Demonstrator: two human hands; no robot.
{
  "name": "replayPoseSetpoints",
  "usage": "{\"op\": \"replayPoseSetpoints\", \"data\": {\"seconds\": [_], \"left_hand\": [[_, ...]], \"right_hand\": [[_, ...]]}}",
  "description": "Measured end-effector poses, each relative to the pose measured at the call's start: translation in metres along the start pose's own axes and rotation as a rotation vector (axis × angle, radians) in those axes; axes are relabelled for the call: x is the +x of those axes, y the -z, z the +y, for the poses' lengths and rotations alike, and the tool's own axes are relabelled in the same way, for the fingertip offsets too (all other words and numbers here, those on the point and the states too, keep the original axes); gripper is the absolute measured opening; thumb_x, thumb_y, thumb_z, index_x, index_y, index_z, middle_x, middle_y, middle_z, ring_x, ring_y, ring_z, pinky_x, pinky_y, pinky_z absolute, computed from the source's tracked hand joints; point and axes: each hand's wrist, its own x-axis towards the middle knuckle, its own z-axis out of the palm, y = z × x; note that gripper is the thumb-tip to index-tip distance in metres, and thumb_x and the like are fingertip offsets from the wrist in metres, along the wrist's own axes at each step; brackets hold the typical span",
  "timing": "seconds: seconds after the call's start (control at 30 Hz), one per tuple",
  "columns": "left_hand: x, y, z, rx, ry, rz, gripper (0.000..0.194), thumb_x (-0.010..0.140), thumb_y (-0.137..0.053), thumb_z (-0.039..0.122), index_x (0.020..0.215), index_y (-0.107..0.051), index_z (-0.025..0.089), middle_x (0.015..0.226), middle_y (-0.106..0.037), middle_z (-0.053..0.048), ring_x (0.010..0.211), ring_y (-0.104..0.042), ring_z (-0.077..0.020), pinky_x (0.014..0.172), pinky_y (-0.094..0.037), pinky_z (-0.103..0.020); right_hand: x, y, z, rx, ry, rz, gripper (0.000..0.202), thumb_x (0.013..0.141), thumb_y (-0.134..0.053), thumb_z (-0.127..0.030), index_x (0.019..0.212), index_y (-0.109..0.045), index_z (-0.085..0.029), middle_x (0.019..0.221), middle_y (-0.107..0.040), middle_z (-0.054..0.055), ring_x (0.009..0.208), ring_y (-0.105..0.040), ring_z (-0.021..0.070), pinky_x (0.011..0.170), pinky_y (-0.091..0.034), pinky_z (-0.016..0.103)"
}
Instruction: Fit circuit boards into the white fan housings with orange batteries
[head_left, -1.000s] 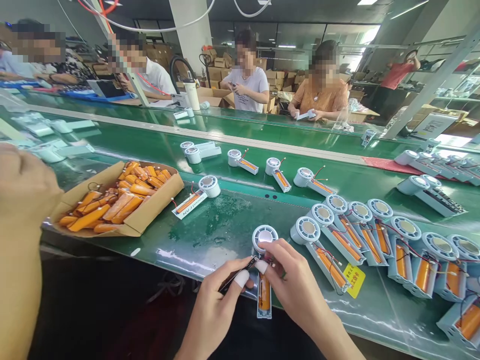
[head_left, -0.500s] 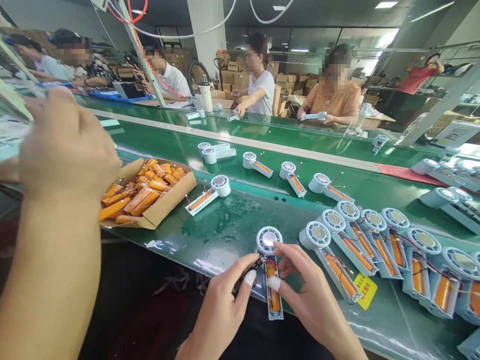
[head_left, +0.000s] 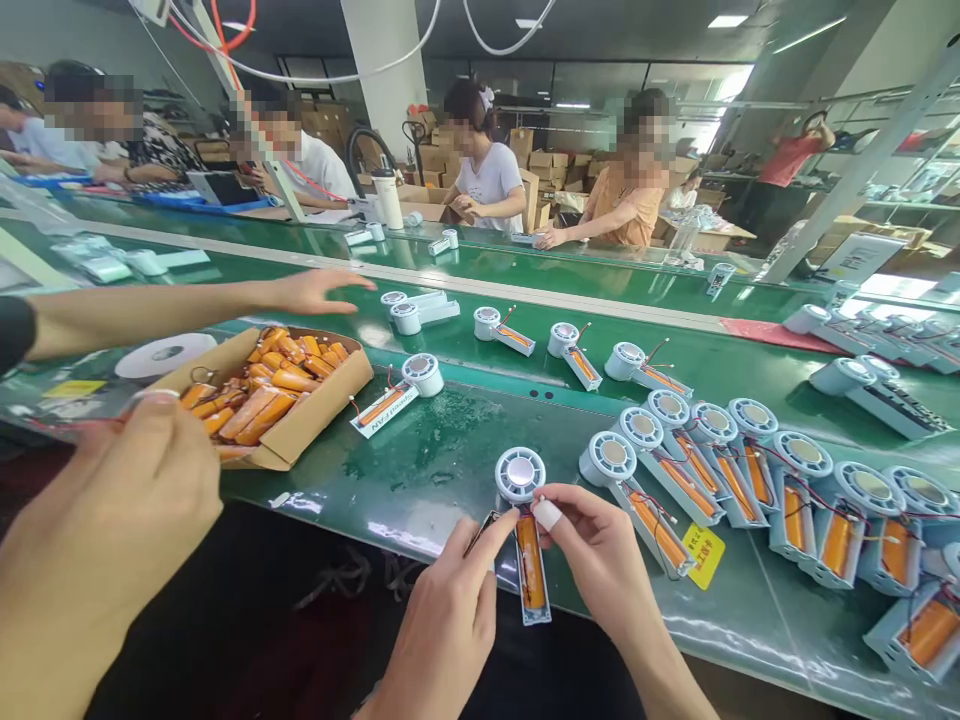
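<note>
A pale blue handheld fan lies on the bench in front of me, its round head away from me. Its open handle holds an orange battery. At the handle's left side my left hand grips a small dark circuit board, partly hidden by the fingers; the index fingertip reaches the handle's upper end. My right hand, with a white cover on its thumb, pinches beside the fan's neck. Thin red wires and what seems a tiny white plug are at those fingertips.
Several fans with orange batteries stand in a row at right. A carton of orange batteries is at left, beside a co-worker's hands. More fans lie on the green conveyor. People sit across it.
My right fingers have closed into a pinch at the fan's neck. My left thumb has tucked out of sight. A co-worker's raised hand has come down, and an arm reaches over the conveyor.
</note>
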Motion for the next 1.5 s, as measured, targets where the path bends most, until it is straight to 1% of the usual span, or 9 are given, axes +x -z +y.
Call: {"op": "replayPoseSetpoints", "data": {"seconds": [0.07,0.2,0.4,0.57,0.87,1.1,1.2,1.27,1.5], "left_hand": [[0.0,0.002,0.0,0.084,-0.032,-0.004,0.056,0.092,-0.029,0.007,0.134,-0.061,0.026,0.092,-0.067,-0.007,0.066,-0.071,-0.0154,0.059,-0.058,-0.022],[0.0,0.003,0.001,0.126,-0.037,0.002,0.057,0.092,-0.029,0.006,0.133,-0.062,0.029,0.096,-0.067,-0.007,0.069,-0.072,-0.0153,0.059,-0.058,-0.021],[0.0,-0.002,-0.001,-0.176,0.115,0.089,0.044,0.097,-0.04,0.018,0.139,-0.051,0.022,0.119,-0.073,-0.008,0.107,-0.073,-0.0191,0.088,-0.06,-0.027],[0.002,-0.001,0.001,-0.205,0.183,0.143,0.03,0.097,-0.045,0.024,0.122,-0.061,0.022,0.108,-0.079,-0.006,0.091,-0.077,-0.0207,0.076,-0.063,-0.027],[-0.004,-0.014,0.006,-0.051,-0.05,0.358,0.034,0.095,-0.047,0.008,0.123,-0.063,0.017,0.116,-0.076,-0.008,0.101,-0.075,-0.0183,0.09,-0.059,-0.023],[-0.011,-0.026,0.002,0.063,-0.171,0.412,0.042,0.094,-0.048,0.005,0.133,-0.059,0.016,0.126,-0.071,-0.012,0.114,-0.07,-0.0198,0.099,-0.056,-0.026],[-0.01,-0.025,0.002,-0.008,-0.139,0.424,0.039,0.094,-0.049,0.006,0.128,-0.064,0.017,0.124,-0.073,-0.011,0.113,-0.071,-0.0202,0.099,-0.056,-0.026],[-0.005,-0.019,0.001,-0.136,-0.049,0.384,0.034,0.094,-0.05,0.009,0.121,-0.069,0.019,0.118,-0.075,-0.008,0.107,-0.073,-0.0197,0.095,-0.058,-0.026],[0.011,0.012,-0.009,-0.538,0.23,0.032,0.027,0.094,-0.056,0.026,0.113,-0.075,0.025,0.113,-0.077,-0.004,0.083,-0.076,-0.0163,0.078,-0.062,-0.023]], "right_hand": [[0.002,-0.001,-0.001,0.056,-0.037,-0.003,0.031,0.084,-0.072,-0.046,0.092,-0.074,-0.017,0.078,-0.07,0.005,0.07,-0.063,0.0168,0.068,-0.055,0.029],[0.001,-0.002,-0.001,-0.007,-0.012,-0.045,0.03,0.087,-0.067,-0.046,0.094,-0.072,-0.017,0.083,-0.07,0.005,0.076,-0.065,0.0183,0.071,-0.055,0.029],[-0.006,-0.004,-0.002,-0.592,0.37,-0.019,0.022,0.099,-0.046,-0.02,0.102,-0.067,-0.02,0.1,-0.066,0.007,0.087,-0.064,0.0189,0.075,-0.053,0.029],[-0.004,-0.005,-0.01,-0.928,0.544,-0.064,0.027,0.096,-0.041,-0.008,0.103,-0.064,-0.019,0.103,-0.065,0.009,0.088,-0.063,0.0221,0.075,-0.053,0.034],[-0.006,-0.011,-0.012,-0.989,0.472,-0.02,0.026,0.097,-0.041,-0.012,0.1,-0.065,-0.021,0.093,-0.065,0.007,0.077,-0.063,0.02,0.066,-0.051,0.029],[-0.01,-0.013,-0.013,-1.056,0.43,-0.007,0.022,0.095,-0.045,-0.011,0.093,-0.064,-0.021,0.085,-0.063,0.006,0.072,-0.062,0.0196,0.06,-0.044,0.027],[-0.009,-0.013,-0.016,-1.107,0.45,-0.022,0.023,0.094,-0.044,-0.009,0.093,-0.064,-0.02,0.084,-0.063,0.006,0.071,-0.06,0.0209,0.058,-0.042,0.028],[-0.006,-0.011,-0.016,-1.044,0.445,-0.063,0.025,0.094,-0.043,-0.008,0.091,-0.064,-0.02,0.084,-0.064,0.006,0.073,-0.061,0.0208,0.061,-0.044,0.029],[0.008,0.005,-0.016,-0.647,0.363,-0.309,0.027,0.098,-0.049,-0.01,0.112,-0.068,-0.024,0.096,-0.068,0.002,0.083,-0.064,0.0161,0.074,-0.049,0.026]]}}
